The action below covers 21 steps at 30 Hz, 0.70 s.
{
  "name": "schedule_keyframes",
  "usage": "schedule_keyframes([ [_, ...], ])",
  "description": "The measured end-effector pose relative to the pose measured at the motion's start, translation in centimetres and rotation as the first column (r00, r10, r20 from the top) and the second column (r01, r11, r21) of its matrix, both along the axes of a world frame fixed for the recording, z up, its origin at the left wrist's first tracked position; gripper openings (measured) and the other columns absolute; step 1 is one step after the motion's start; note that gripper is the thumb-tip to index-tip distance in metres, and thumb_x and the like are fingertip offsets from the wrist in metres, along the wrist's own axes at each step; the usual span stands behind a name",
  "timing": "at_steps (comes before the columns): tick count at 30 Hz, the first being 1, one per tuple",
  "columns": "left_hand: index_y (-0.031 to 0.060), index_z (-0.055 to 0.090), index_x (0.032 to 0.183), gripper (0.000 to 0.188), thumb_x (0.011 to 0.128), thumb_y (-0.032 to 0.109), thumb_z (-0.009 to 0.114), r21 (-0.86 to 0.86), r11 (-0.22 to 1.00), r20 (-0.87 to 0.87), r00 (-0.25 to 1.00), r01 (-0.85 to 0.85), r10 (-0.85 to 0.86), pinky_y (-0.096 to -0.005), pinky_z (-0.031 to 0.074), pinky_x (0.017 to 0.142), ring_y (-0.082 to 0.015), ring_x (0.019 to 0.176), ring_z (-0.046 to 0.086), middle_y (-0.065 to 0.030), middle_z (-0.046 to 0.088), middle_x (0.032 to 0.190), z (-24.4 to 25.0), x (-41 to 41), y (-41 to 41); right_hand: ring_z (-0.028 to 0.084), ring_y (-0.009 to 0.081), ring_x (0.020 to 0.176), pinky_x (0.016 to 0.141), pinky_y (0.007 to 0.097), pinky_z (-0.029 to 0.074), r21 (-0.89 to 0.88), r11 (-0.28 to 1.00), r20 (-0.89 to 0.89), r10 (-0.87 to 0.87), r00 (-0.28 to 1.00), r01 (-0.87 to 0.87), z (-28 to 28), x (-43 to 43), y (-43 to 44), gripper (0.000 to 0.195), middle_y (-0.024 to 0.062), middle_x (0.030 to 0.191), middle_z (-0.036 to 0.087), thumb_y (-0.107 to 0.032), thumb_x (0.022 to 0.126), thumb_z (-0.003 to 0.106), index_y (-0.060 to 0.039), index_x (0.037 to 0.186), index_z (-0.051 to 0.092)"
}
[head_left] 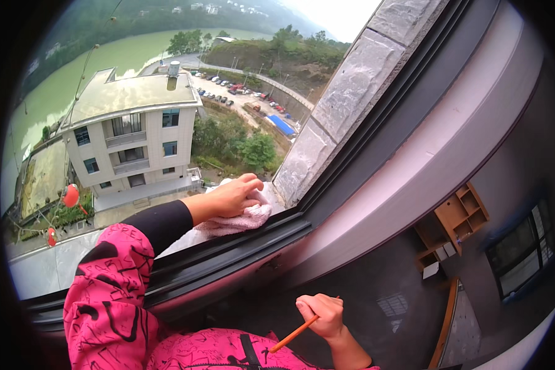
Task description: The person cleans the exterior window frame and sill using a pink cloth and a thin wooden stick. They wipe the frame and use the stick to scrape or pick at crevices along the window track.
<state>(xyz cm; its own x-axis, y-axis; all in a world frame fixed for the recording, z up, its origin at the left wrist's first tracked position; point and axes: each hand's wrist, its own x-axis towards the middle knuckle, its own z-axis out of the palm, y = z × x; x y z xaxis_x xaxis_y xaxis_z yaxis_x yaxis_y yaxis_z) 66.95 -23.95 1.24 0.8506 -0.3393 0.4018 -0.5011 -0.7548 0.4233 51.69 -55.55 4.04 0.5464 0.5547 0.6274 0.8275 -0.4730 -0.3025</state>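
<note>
Through the window opening, my left hand [233, 196] presses a pale pink, towel-like cloth [238, 221] onto the outer stone sill [182, 243]. The cloth is bunched under my palm and fingers, close to the corner where the sill meets the stone wall cladding [335, 111]. Inside the room, my right hand [323, 315] is closed around a thin orange-brown stick [293, 334]. One end of the stick slants down towards my pink jacket [208, 347]; most of its other end is hidden in my fist.
The dark window frame track [231, 245] runs beneath my left arm. Beyond the sill is a long drop, with a multi-storey building [134, 134] below and red lanterns [70, 196] on a line. Indoors at right are a wooden shelf unit [462, 212] and a bed-like piece [460, 323].
</note>
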Motion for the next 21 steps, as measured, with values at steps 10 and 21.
schedule_keyframes([
  [10, 0.0132, 0.050, 0.121, 0.046, 0.076, 0.005, 0.050, 0.343, 0.935, -0.077, 0.989, -0.096, 0.129, -0.0434, 0.046, 0.080, -0.0340, 0.101, 0.049, -0.0145, 0.049, 0.112, -1.0, -4.5, 1.5, 0.062, 0.0253, 0.059, 0.054, 0.0322, 0.050, -0.007, 0.951, -0.057, -0.310, 0.949, 0.310, -1.7, -2.2, -5.7, 0.002, 0.0093, 0.066, 0.062, -0.005, 0.076, 0.067, -0.0046, 0.076, 0.065],
  [21, 0.0013, 0.057, 0.100, 0.022, 0.086, 0.017, 0.059, -0.640, 0.763, 0.190, 0.942, -0.094, 0.276, -0.0354, 0.046, 0.072, -0.0299, 0.081, 0.060, -0.0185, 0.060, 0.091, 11.6, -0.5, 3.7, 0.062, 0.0240, 0.056, 0.051, 0.0311, 0.049, -0.056, 0.943, 0.035, -0.326, 0.945, 0.327, -1.2, -0.1, -4.7, 0.004, 0.0074, 0.063, 0.062, -0.005, 0.074, 0.068, -0.0059, 0.073, 0.064],
])
